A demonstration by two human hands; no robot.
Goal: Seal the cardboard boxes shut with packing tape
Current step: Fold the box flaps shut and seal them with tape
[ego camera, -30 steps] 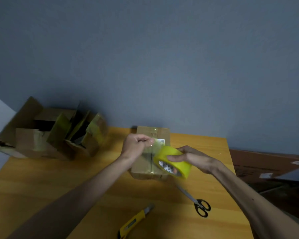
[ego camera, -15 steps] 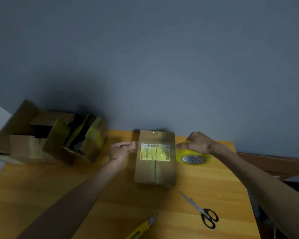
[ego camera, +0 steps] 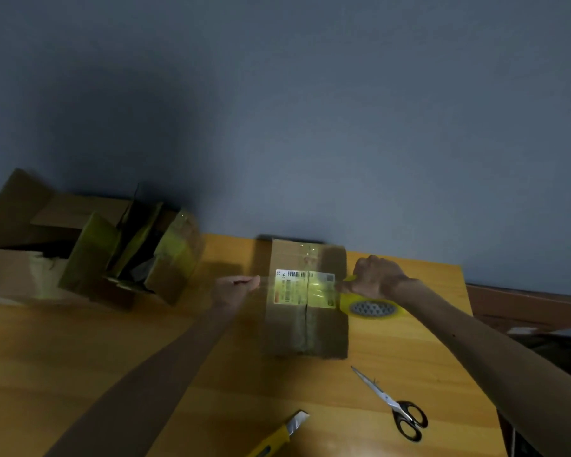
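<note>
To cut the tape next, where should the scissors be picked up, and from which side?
Grip the scissors by the black handle loops, coming from the near right. They lie flat and closed, blades pointing away toward the cardboard box, so the loops sit on the right hand's side.

Two bare forearms, slim wrists, bare left hand [ego camera: 236, 286] and right hand [ego camera: 374, 278]

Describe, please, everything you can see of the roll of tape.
The roll of tape is yellow and translucent, with a grey patterned core facing up. It lies nearly flat, low beside the right side of the cardboard box. The right hand grips its far edge; a pulled strip runs over the box's label to the left hand, which pinches the end.
</note>
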